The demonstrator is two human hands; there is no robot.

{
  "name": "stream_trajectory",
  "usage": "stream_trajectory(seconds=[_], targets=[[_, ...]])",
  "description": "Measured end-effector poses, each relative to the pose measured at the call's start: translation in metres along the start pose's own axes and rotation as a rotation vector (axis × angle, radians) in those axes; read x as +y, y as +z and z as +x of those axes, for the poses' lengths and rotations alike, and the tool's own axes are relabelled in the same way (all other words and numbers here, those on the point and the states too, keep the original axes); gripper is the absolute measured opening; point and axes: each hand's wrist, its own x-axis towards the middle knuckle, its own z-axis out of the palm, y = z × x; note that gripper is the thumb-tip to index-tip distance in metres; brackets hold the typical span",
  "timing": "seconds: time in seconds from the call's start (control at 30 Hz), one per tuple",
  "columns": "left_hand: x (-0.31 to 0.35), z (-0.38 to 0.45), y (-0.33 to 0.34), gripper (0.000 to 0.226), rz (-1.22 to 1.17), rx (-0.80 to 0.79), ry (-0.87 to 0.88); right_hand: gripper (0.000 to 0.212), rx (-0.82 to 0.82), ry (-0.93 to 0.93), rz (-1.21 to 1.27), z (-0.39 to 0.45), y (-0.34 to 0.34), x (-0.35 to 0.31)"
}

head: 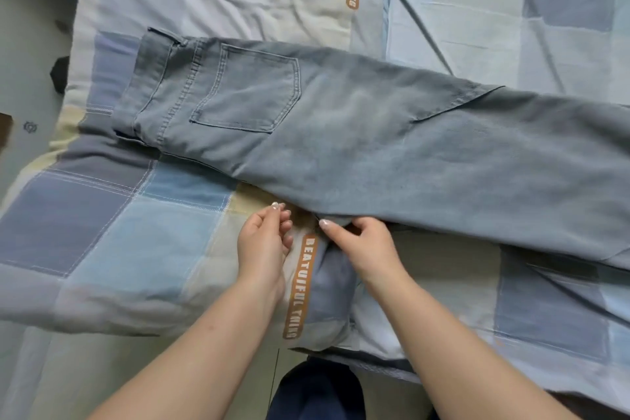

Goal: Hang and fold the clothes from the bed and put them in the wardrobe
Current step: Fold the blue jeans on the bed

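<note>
- The right hand (364, 245), in the lower middle of the frame, has its fingers curled round the near edge of the jeans (341, 133), pinching the crotch point where the folded cloth juts toward the person
- The left hand (264, 242), just beside it to the left, holds nothing; its fingers are loosely curled with the tips drawn together, hovering over the quilt (136, 232) and apart from the denim
- The jeans lie directly beyond both hands, already folded leg on leg with a back pocket (245, 89) facing up
- Their long axis runs across the frame: waistband (143, 89) at the left middle, legs running off the right edge, tilted slightly so the right end lies lower in the picture
- The right hand is the one in contact; the left is the nearer of the two to the waistband end
- My reading: the crotch tip is being tucked flat, and the next fold should bring one end along that left-to-right axis onto the other
- All of this rests on the bed (511, 10), spread with the blue patchwork quilt bearing an orange lettered strip (301, 286) between the wrists
</note>
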Motion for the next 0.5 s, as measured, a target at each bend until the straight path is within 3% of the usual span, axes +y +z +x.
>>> stream_trajectory(seconds=[0.1, 0.17, 0.3, 0.37, 0.5], targets=[[0.000, -0.004, 0.006, 0.010, 0.013, -0.110, -0.047, 0.040, 0.124, -0.017, 0.005, -0.014, 0.003, 0.012], [-0.001, -0.006, 0.011, 0.007, 0.025, -0.187, -0.056, 0.049, 0.133, -0.037, -0.039, -0.018, 0.005, 0.013], [0.002, 0.006, 0.014, 0.020, 0.259, 0.013, 0.310, 0.023, 0.207, -0.091, -0.142, -0.028, -0.001, 0.010], [0.007, 0.015, 0.012, 0.022, 0.267, 0.122, 0.396, 0.026, 0.205, -0.109, -0.206, -0.031, 0.000, 0.011], [-0.005, 0.028, 0.002, 0.015, 0.291, 0.116, 0.158, 0.044, 0.153, -0.004, -0.353, -0.037, 0.004, 0.025]])
